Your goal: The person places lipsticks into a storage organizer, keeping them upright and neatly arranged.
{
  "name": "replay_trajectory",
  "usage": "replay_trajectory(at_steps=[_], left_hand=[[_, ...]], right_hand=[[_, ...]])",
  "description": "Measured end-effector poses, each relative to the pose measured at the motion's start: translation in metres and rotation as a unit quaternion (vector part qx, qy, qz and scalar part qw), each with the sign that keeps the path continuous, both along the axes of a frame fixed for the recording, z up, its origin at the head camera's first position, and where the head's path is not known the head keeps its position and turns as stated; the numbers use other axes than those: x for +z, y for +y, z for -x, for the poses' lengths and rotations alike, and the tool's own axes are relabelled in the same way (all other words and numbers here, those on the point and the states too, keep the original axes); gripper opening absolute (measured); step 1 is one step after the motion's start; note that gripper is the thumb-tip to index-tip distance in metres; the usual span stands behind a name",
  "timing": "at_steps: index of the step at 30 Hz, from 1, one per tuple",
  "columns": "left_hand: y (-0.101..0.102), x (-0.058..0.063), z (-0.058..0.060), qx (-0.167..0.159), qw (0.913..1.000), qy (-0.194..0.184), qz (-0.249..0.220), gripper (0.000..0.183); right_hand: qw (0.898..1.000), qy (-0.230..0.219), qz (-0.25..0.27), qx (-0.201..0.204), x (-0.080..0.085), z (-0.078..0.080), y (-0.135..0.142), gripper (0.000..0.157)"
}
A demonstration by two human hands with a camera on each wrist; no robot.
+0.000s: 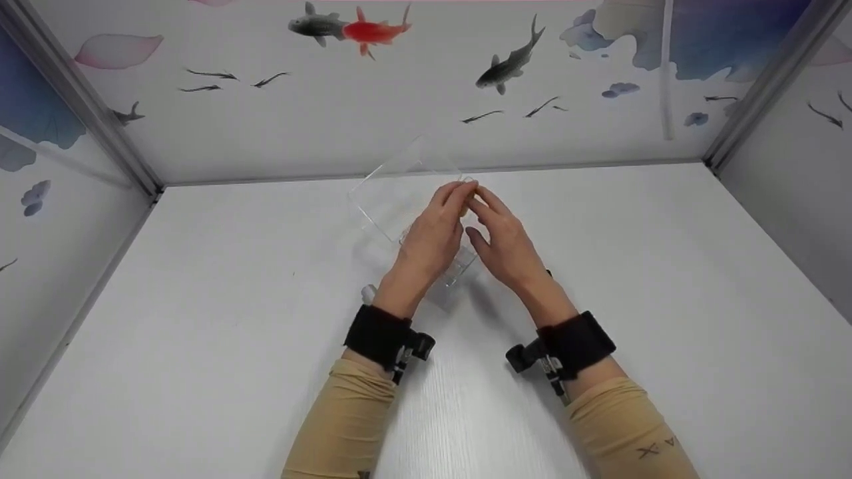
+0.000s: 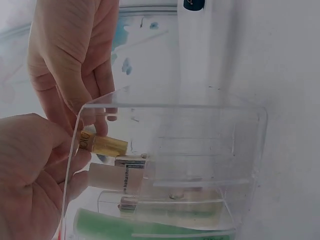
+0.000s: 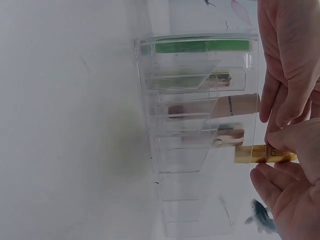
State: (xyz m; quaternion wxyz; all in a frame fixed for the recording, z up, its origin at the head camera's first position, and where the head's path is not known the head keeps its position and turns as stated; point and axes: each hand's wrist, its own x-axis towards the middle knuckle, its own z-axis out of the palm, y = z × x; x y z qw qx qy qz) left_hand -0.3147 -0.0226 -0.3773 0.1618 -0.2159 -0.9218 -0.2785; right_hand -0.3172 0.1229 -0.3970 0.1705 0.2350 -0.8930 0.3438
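Observation:
A clear acrylic organizer (image 1: 373,213) stands before me with several cosmetics in it. Close to its upper edge, my right hand (image 1: 509,246) pinches a short gold lipstick tube (image 3: 262,154), upright, between thumb and fingers. My left hand (image 1: 429,239) comes up beside it, its fingertips right at the tube's upper end and overlapping the right fingertips; I cannot tell whether they grip it. Next to the gold tube stand a silver-capped lipstick (image 3: 230,135) and a pale pink tube (image 2: 107,177). Further left are a clear tube (image 3: 225,79) and a green tube (image 2: 115,225).
Right of the filled slots, the organizer has further clear dividers (image 3: 182,160). The white tabletop (image 1: 233,346) surrounds it. A printed wall panel (image 1: 426,100) with fish rises behind, and side walls stand at left and right.

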Motion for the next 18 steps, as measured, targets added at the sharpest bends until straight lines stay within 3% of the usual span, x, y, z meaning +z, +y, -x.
replay_trajectory(at_steps=[8, 13, 18], left_hand=[[-0.003, 0.0, 0.0, -0.014, 0.9989, 0.0, 0.045, 0.051], [-0.003, -0.001, 0.0, -0.015, 0.9987, 0.008, 0.049, 0.05], [-0.004, -0.003, 0.001, -0.013, 0.9964, -0.011, 0.082, 0.051]], right_hand=[[0.999, -0.001, -0.039, 0.019, -0.007, 0.003, 0.001, 0.054], [0.999, 0.013, -0.042, 0.027, -0.008, 0.003, 0.002, 0.051], [0.998, 0.006, -0.05, 0.032, -0.011, 0.004, 0.002, 0.049]])
